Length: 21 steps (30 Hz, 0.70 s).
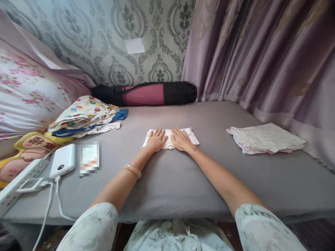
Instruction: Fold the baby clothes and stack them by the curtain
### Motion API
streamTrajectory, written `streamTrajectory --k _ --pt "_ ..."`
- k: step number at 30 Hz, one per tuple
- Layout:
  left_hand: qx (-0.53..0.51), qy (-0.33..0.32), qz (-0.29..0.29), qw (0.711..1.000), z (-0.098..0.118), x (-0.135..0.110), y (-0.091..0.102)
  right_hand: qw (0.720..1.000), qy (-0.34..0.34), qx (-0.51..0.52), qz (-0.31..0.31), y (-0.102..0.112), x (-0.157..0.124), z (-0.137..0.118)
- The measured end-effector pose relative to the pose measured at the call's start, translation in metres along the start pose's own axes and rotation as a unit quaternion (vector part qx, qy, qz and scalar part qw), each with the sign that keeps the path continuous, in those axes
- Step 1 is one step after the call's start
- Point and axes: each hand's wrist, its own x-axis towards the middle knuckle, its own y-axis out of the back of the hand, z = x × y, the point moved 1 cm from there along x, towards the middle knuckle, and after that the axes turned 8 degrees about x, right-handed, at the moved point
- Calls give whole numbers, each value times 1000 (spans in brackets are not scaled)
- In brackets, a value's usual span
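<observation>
A small folded white cloth [170, 143], maybe a garment, lies flat on the grey bed sheet [180, 177] in front of me. My left hand [156, 140] rests palm down on its left half, fingers stretched out. On the right half my right hand [181, 139] lies flat too, with its fingers spread. Both hands press on the cloth without gripping it, and they hide part of its surface. The cloth's outer ends show on both sides of my hands.
Folded pale cloths [267, 137] lie at the right. Patterned clothes [87, 113] are piled at the left. Nearer stand a white power bank [62, 160], a power strip [22, 183] with cables, and a blurred-out packet [89, 157]. A black and maroon long bag [143, 94] lies along the wall.
</observation>
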Motion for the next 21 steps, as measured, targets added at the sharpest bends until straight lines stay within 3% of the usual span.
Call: streamTrajectory --k 10,14,21 --pt "-1 -3 16 1000 0 1 3 1000 -6 4 -13 2 1 1" --pt "11 42 58 997 -7 -2 6 999 -31 -1 24 5 0 8" --pt "5 50 16 999 -15 -5 0 998 -53 -14 6 -2 0 18"
